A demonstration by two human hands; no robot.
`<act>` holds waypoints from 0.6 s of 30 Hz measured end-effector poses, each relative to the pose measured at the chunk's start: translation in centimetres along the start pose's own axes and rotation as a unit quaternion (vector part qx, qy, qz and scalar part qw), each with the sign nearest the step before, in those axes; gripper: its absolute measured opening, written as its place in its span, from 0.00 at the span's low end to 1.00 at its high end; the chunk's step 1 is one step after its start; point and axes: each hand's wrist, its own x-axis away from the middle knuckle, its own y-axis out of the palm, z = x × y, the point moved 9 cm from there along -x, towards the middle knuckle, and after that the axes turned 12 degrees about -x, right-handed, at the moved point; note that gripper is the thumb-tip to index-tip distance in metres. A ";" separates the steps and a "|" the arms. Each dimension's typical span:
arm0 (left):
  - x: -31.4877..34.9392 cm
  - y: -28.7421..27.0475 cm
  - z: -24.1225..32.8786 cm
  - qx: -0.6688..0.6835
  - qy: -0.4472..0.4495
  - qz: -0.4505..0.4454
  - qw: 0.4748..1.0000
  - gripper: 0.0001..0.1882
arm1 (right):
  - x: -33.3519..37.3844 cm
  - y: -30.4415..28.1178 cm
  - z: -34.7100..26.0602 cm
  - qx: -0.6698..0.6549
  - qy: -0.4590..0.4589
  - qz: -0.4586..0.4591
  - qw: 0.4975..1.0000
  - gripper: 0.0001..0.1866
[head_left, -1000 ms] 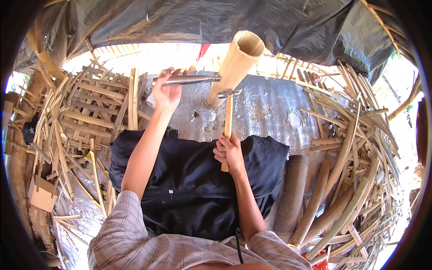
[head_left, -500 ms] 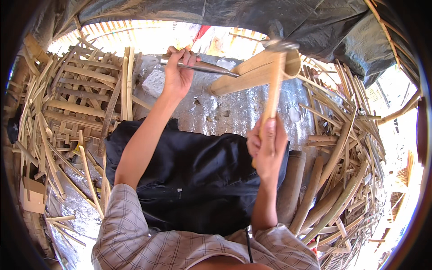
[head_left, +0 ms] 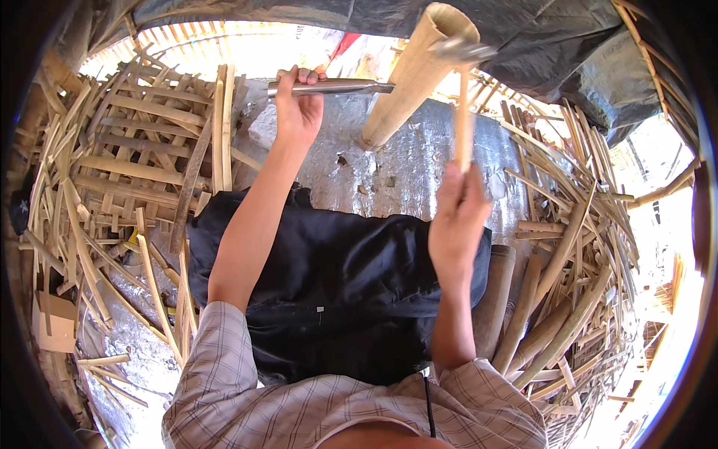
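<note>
My left hand (head_left: 301,112) is closed round the handle end of a silvery, chisel-like metal tool (head_left: 348,87), held nearly level. Its narrow tip meets the left side of a thick bamboo tube (head_left: 407,82); how deep it goes in, I cannot tell. The tube stands tilted, its open top leaning away to the right. My right hand (head_left: 458,213) grips a hammer (head_left: 463,120) by its pale wooden handle. The hammer's head, smeared by motion, overlaps the tube's upper right side in this view; whether they touch is unclear.
Black cloth (head_left: 344,262) covers my lap. Under the tube lies a grey, shiny sheet (head_left: 396,183) with a pale block (head_left: 262,129) on it. Bamboo strips (head_left: 142,138) pile up at left, more bamboo pieces (head_left: 576,299) at right. A dark tarp (head_left: 553,52) hangs overhead.
The bamboo tube has swung from a low rightward lean to a steeper stance. My right hand and the hammer have shifted slightly up and right. The metal tool now lies more level.
</note>
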 end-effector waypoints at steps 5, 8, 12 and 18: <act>-0.1 0.6 0.1 0.027 -0.024 -0.051 0.998 0.15 | -1.9 0.6 -0.3 -0.205 -0.091 0.109 0.968 0.14; 0.2 1.5 -1.1 0.009 -0.013 -0.077 0.997 0.11 | -1.4 3.7 4.5 0.030 -0.044 -0.022 0.998 0.11; -0.3 2.6 -1.6 -0.014 0.015 -0.089 0.996 0.10 | 1.2 6.1 6.7 0.114 0.002 -0.177 0.978 0.11; 0.2 1.3 -1.0 0.013 0.015 -0.062 0.998 0.12 | -1.1 1.1 -2.8 0.011 0.016 -0.041 0.999 0.11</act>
